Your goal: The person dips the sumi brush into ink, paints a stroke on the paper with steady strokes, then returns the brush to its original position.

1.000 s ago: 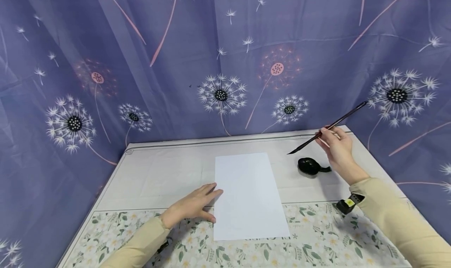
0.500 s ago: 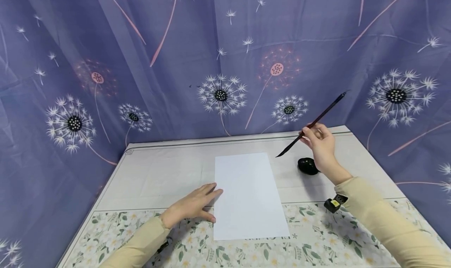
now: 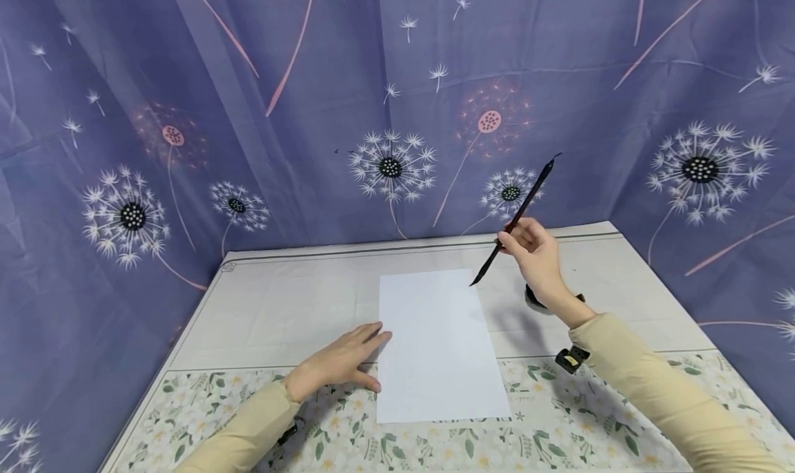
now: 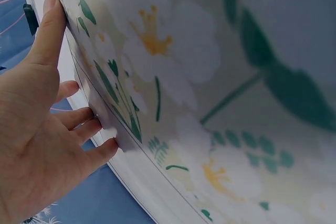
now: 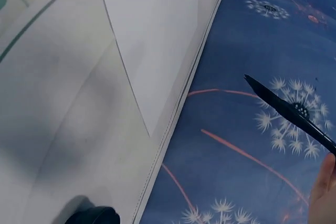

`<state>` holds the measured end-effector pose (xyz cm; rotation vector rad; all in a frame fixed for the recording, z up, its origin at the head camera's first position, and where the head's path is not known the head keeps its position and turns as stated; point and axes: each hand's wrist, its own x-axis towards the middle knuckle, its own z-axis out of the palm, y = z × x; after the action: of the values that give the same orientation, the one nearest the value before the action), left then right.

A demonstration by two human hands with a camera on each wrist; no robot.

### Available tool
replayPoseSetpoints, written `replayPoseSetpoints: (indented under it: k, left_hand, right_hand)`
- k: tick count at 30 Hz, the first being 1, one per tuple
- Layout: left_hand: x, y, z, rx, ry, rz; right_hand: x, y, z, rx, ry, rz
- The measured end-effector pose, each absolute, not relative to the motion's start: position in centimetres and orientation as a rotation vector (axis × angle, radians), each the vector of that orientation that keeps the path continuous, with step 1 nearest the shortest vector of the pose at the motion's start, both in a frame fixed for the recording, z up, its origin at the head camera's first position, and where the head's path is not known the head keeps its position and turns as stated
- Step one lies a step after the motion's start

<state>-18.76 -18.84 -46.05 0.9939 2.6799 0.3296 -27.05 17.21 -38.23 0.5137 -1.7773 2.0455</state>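
Observation:
A dark calligraphy brush (image 3: 526, 200) is pinched between the thumb and fingers of my right hand (image 3: 539, 259). Its bristle tip, pointing down and left, hovers by the top right corner of a blank white sheet of paper (image 3: 435, 342). In the right wrist view the black bristles (image 5: 268, 95) stand out against the curtain, and only a bit of the hand shows. My left hand (image 3: 338, 359) rests with spread, relaxed fingers at the sheet's left edge. The left wrist view shows that hand (image 4: 47, 129) palm-side, over the flowered cloth.
Behind my right wrist sits a glossy black rounded object (image 3: 533, 299), partly hidden. A white and floral cloth (image 3: 298, 293) covers the table. Purple dandelion curtains (image 3: 310, 197) hang close along the back and both sides.
My right hand has moved left with the brush, from beyond the black object to the paper's top right corner, and the brush stands steeper. The left hand has stayed put.

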Motion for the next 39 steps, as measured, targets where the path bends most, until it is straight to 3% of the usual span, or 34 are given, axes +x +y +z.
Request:
replayPoseSetpoints:
  k: [39]
  left_hand:
    - [-18.8,-19.0,-46.5,0.984,2.687,0.317]
  right_hand:
    - [-27.1,10.9,-40.6,0.715,-1.957,2.059]
